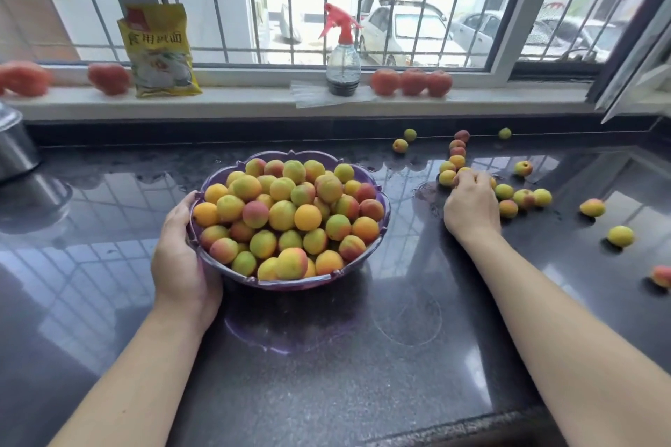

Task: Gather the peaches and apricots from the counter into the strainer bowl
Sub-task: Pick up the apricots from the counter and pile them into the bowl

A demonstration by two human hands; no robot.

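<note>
A purple strainer bowl sits mid-counter, heaped with several yellow, orange and red apricots. My left hand grips its left rim, thumb on the edge. To the right, several loose apricots lie scattered on the dark counter, with a short row running toward the back wall. My right hand lies over a cluster of them, fingers curled around fruit at its fingertips; what is under the palm is hidden. Single apricots lie further right.
The windowsill behind holds larger red peaches, a yellow packet and a spray bottle. A metal pot stands at the far left. The counter's front edge runs below my arms. An open window frame juts in at right.
</note>
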